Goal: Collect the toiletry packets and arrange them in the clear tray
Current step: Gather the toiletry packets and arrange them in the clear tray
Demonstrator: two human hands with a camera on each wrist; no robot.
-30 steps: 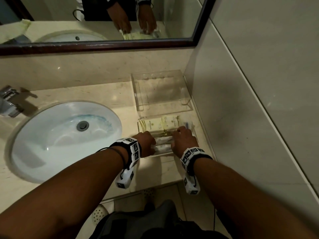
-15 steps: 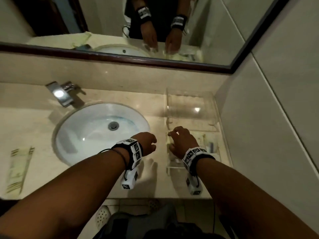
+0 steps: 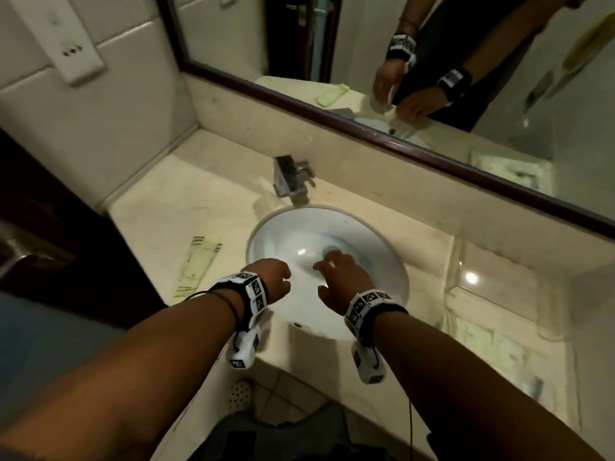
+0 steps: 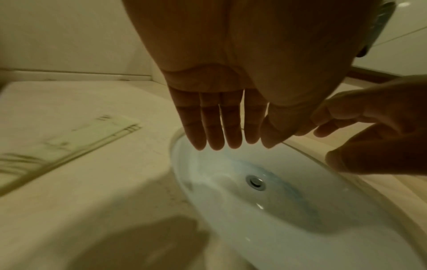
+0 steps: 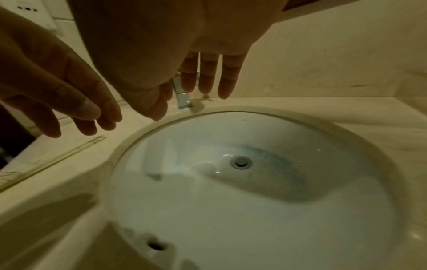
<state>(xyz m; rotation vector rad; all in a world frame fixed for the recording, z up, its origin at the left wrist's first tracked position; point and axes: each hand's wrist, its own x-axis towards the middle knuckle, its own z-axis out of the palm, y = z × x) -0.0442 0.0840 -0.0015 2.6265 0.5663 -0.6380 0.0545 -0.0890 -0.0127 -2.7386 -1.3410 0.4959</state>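
Note:
A long pale-green toiletry packet (image 3: 198,264) lies flat on the counter left of the sink; it also shows blurred in the left wrist view (image 4: 69,138). At the right, a clear tray (image 3: 449,304) holds several pale packets (image 3: 482,341). My left hand (image 3: 283,277) and right hand (image 3: 322,274) hover side by side over the sink basin, both holding nothing. In the left wrist view the left hand's fingers (image 4: 210,127) hang straight. The right hand's fingers (image 5: 208,76) are straight too.
The white sink (image 3: 366,241) sits mid-counter with a chrome faucet (image 3: 289,178) behind it. A second clear tray (image 3: 462,257) stands behind the filled one. A mirror (image 3: 432,78) runs along the back; walls close off both counter ends.
Both hands have left the clear tray at the right and moved left to above the sink. The view has swung left, bringing the lone packet on the counter into sight.

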